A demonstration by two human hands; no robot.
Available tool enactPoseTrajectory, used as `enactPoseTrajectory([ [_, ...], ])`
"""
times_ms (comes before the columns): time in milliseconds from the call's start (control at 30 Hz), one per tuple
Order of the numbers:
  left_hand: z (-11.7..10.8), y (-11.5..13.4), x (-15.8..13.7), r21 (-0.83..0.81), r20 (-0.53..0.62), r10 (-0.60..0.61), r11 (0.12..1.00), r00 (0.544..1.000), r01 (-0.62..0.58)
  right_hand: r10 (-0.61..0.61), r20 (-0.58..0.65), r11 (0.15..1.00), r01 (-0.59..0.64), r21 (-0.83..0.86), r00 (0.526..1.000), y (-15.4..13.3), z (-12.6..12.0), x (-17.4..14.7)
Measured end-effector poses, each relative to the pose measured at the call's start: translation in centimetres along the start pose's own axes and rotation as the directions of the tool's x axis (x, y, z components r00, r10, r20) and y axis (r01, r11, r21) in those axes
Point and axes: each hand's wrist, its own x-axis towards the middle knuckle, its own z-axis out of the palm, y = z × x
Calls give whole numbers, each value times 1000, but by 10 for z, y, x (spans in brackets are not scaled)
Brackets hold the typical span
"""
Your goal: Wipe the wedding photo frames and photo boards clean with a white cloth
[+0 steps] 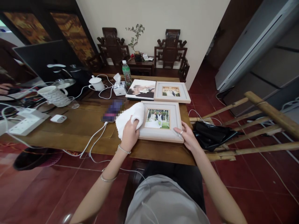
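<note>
at the near edge of a long brown wooden table [81, 123], holds a pale rectangular framed photo [161, 119] face up, straight ahead, with its long axis left to right. bunches a white fluffy cloth [130, 116] over its left side in the tightly curled left hand [130, 133]; clasps its right end, just as near, in the narrowed right hand [187, 135].

The wall [154, 18] is pale — the tiled floor [245, 193], dark red.
</note>
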Motion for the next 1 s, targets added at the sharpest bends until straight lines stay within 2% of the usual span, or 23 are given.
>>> enactPoseTrajectory([
  [133,1,0,-1,3,-27,9,1000,1000,-9,86,73,984,-96,152,994,-1,8,-39],
  [233,1,-3,-3,-23,-39,17,1000,999,-18,77,43,984,-83,156,996,3,8,-43],
  [300,2,-6,-5,-63,-51,20,998,998,-23,17,-2,999,-17,31,1000,5,3,-34],
  [367,2,-9,-6,-99,-61,17,995,998,-23,-79,-45,978,68,-196,996,3,-4,-18],
  [467,3,-11,-8,-114,-57,14,993,998,-21,-151,-36,840,109,-531,988,-5,-11,11],
  [533,4,-11,-8,-115,-53,12,993,999,-18,-172,-60,753,92,-652,983,-11,-11,29],
  [567,4,-11,-8,-116,-54,11,993,998,-17,-181,-71,745,90,-661,981,-13,-9,36],
  [600,4,-11,-8,-119,-56,11,993,998,-18,-194,-75,763,103,-638,978,-14,-7,41],
  [667,3,-11,-9,-127,-63,12,992,998,-20,-192,-88,862,125,-491,978,-12,-1,46],
  [733,3,-11,-10,-138,-75,-1,990,997,-9,-108,-67,962,87,-260,992,-9,5,44],
  [767,3,-12,-10,-142,-81,-15,990,997,3,-54,-59,986,43,-163,997,-7,7,41],
  [867,4,-13,-13,-149,-105,-60,988,993,43,38,-101,999,-40,-18,994,-8,7,28],
  [1000,9,-15,-18,-172,-144,-70,984,987,45,39,-200,999,-34,30,979,-21,-14,12],
])
